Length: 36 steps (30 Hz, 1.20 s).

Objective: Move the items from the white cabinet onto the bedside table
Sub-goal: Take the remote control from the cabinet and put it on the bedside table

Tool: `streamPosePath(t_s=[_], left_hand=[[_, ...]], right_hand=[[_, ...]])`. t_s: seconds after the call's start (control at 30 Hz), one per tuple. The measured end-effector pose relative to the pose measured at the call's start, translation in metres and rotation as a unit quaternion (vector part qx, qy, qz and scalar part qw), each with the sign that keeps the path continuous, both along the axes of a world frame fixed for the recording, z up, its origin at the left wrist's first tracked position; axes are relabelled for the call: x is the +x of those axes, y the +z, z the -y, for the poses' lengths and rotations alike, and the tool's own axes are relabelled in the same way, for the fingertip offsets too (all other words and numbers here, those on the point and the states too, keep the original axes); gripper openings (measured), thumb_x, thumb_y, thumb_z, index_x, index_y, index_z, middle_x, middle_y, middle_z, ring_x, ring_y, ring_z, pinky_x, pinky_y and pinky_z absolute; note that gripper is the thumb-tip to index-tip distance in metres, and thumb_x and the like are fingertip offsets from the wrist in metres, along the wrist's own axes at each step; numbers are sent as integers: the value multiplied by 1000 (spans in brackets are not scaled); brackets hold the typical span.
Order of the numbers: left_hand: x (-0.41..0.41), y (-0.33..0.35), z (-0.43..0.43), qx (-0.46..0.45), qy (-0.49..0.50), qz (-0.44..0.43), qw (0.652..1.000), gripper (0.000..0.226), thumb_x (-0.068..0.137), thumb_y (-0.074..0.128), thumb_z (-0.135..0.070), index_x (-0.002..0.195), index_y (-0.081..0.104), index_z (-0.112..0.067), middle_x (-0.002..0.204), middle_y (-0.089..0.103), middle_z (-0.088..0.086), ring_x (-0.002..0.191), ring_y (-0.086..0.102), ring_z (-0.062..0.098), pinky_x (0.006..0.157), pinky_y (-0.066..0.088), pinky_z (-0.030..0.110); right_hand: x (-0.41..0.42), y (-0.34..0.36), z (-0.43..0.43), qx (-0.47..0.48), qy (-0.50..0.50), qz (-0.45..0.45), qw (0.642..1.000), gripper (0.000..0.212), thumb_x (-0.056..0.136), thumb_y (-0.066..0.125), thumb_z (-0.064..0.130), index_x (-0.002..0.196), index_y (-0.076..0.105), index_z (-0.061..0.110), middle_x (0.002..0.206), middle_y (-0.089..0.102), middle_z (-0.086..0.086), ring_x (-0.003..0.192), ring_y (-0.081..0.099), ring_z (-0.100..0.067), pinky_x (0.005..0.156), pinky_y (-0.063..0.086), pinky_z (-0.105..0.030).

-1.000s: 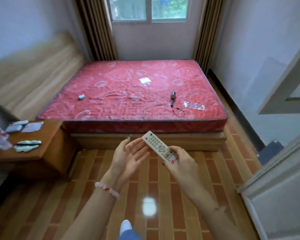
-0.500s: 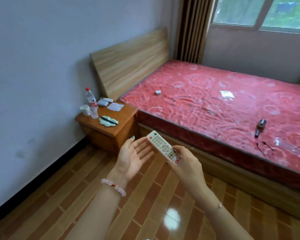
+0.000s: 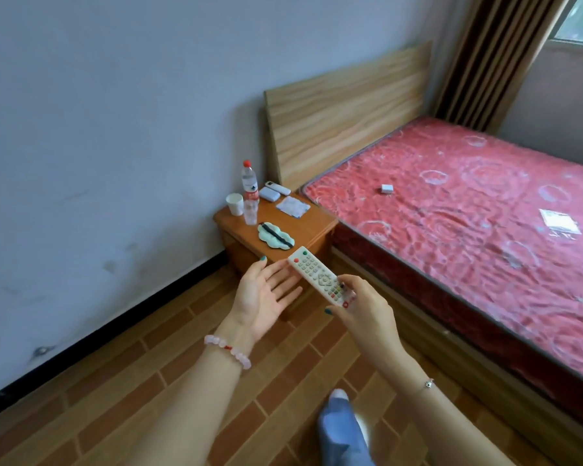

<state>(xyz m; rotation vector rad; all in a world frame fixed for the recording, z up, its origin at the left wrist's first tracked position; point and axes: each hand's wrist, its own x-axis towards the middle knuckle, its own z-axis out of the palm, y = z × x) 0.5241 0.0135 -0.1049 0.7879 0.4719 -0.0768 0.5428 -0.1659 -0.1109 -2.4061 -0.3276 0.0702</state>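
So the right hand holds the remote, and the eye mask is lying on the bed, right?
Not quite. The head view shows the eye mask lying on the bedside table instead. The rest stands: the right hand does hold the remote.

Red swirl-patterned mattress (image 3: 468, 210); white remote (image 3: 320, 275)

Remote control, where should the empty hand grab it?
Its far end, by the red and green buttons, coming from the left. The remote is long and flat, the right hand pinches the near end, and the open left hand is right beside the free end.
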Motion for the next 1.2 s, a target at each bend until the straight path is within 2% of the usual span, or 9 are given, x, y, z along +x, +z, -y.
streamPosePath(t_s=[0.1, 0.27, 0.37, 0.43, 0.6, 0.9, 1.0, 1.07, 1.2], left_hand=[[33, -11, -15, -5, 18, -5, 1000, 48, 100, 33, -35, 134, 46, -4, 134, 51, 17, 122, 51, 30, 102, 41, 44], [105, -26, -34, -3, 40, -17, 999, 44, 100, 34, -35, 127, 51, -6, 130, 55, 15, 119, 53, 28, 99, 44, 43], [153, -32, -47, -6, 59, -32, 998, 40, 100, 34, -35, 121, 54, -7, 124, 59, 14, 111, 58, 26, 98, 44, 43], [191, -35, -56, -8, 69, -49, 996, 41, 100, 34, -35, 122, 53, -6, 123, 60, 14, 111, 58, 26, 98, 44, 43], [266, -45, -78, -1, 85, -80, 993, 39, 101, 32, -35, 119, 54, -8, 123, 59, 13, 114, 56, 26, 105, 38, 45], [353, -77, -129, 2, 87, -124, 988, 40, 102, 32, -33, 127, 48, -7, 124, 58, 11, 112, 57, 24, 104, 40, 44], [383, -96, -153, 44, 53, -140, 988, 33, 101, 35, -31, 122, 50, -11, 121, 58, 7, 108, 58, 22, 103, 41, 43], [403, -108, -172, 90, 19, -155, 984, 29, 100, 38, -29, 121, 51, -13, 124, 58, 7, 110, 58, 21, 100, 44, 39], [446, -132, -217, 211, -47, -174, 961, 36, 100, 39, -33, 131, 48, -16, 131, 55, 3, 115, 56, 15, 96, 45, 30]], right_hand=[[39, -7, -15, -5, 14, -10, 1000, 51, 78, 73, 28, 124, 51, 24, 118, 59, 9, 101, 55, -4, 60, 28, 1], [120, -24, -37, -5, 40, -30, 999, 51, 79, 72, 28, 124, 50, 25, 119, 58, 9, 103, 55, -7, 67, 32, -9], [173, -33, -52, 1, 54, -45, 998, 50, 79, 72, 28, 124, 51, 25, 119, 57, 9, 103, 55, -7, 68, 36, -8], [212, -38, -63, -2, 59, -55, 997, 50, 79, 72, 27, 125, 51, 24, 119, 57, 9, 103, 56, -7, 72, 38, -11], [293, -51, -90, -7, 69, -72, 995, 46, 80, 70, 26, 122, 52, 23, 119, 58, 9, 101, 56, -9, 69, 35, -13], [381, -91, -148, -30, 59, -121, 990, 41, 79, 70, 25, 116, 52, 24, 116, 59, 9, 94, 59, -13, 63, 38, -20], [411, -112, -172, -21, 47, -152, 987, 43, 78, 73, 24, 116, 53, 24, 115, 60, 7, 94, 59, -12, 65, 39, -18], [433, -126, -188, -19, 39, -175, 984, 42, 78, 72, 23, 116, 53, 25, 115, 60, 7, 94, 58, -10, 59, 36, -11], [480, -157, -224, -26, 17, -202, 979, 43, 79, 73, 22, 117, 53, 26, 116, 60, 8, 98, 56, -10, 56, 33, -7]])
